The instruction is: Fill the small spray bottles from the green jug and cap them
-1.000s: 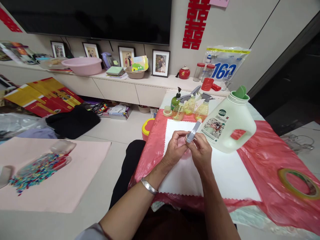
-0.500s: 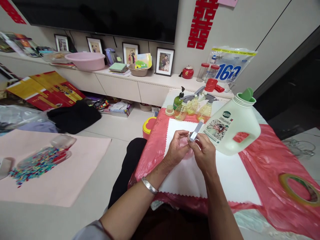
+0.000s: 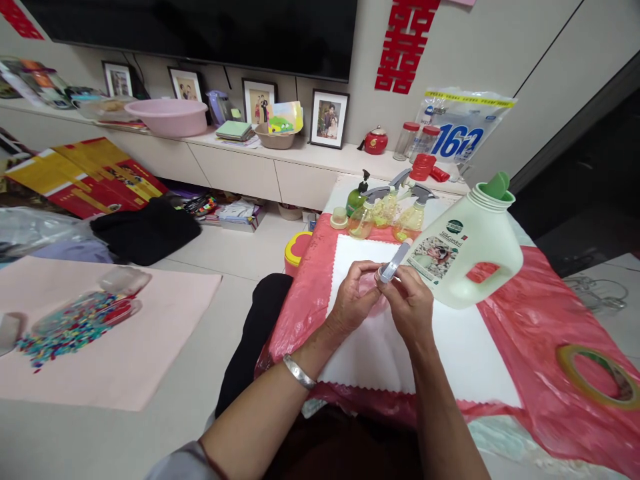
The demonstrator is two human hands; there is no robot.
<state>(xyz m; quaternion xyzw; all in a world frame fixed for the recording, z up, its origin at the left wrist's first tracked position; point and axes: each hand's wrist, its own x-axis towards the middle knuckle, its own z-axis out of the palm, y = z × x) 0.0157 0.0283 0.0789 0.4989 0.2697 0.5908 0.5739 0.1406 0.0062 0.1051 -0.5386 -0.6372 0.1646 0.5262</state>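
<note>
My left hand [image 3: 356, 297] is closed around a small see-through pink bottle [image 3: 367, 283], whose lower part is mostly hidden by the fingers. My right hand [image 3: 409, 303] pinches the collar of a grey trigger spray head [image 3: 395, 262] at the bottle's mouth. The head's long grey part points up and away to the right. Both hands meet above a white scallop-edged cloth [image 3: 460, 367]. Just beyond the right hand, a large pale green jug [image 3: 470, 260] stands with a green piece in its open neck.
Yellowish spray bottles [image 3: 363, 221], a green pump bottle [image 3: 357, 200] and a small cup [image 3: 339, 218] stand behind the cloth. A tape roll [image 3: 597, 377] lies right on the red plastic sheet [image 3: 560, 320]. Colourful small pieces [image 3: 70, 330] cover part of a pink surface at left.
The grey spray head has turned slightly between the fingers, its long part now showing a different side. Both hands keep nearly the same place. The whole view has shifted slightly.
</note>
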